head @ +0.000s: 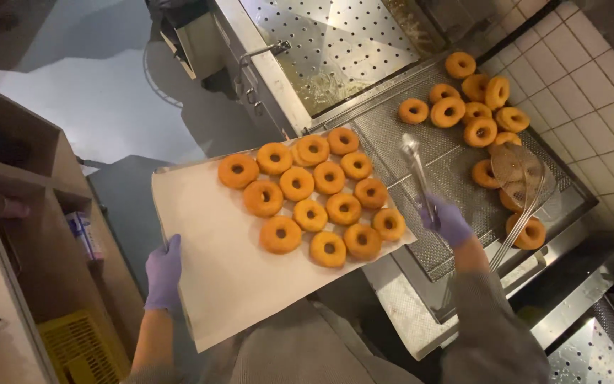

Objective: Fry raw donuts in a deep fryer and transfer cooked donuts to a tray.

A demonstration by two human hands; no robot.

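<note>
Perforated steel fryer lid (335, 43) raised at top centre. Wire skimmer (519, 171) lies on the mesh draining rack (449, 171), white tiled wall (598, 85) to its right. Wooden shelving (30, 185) at left, yellow plastic crate (79, 348) below it.

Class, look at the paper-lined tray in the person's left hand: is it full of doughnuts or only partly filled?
Partly filled: doughnuts cover the far end of the tray; the near end is bare paper.
</note>
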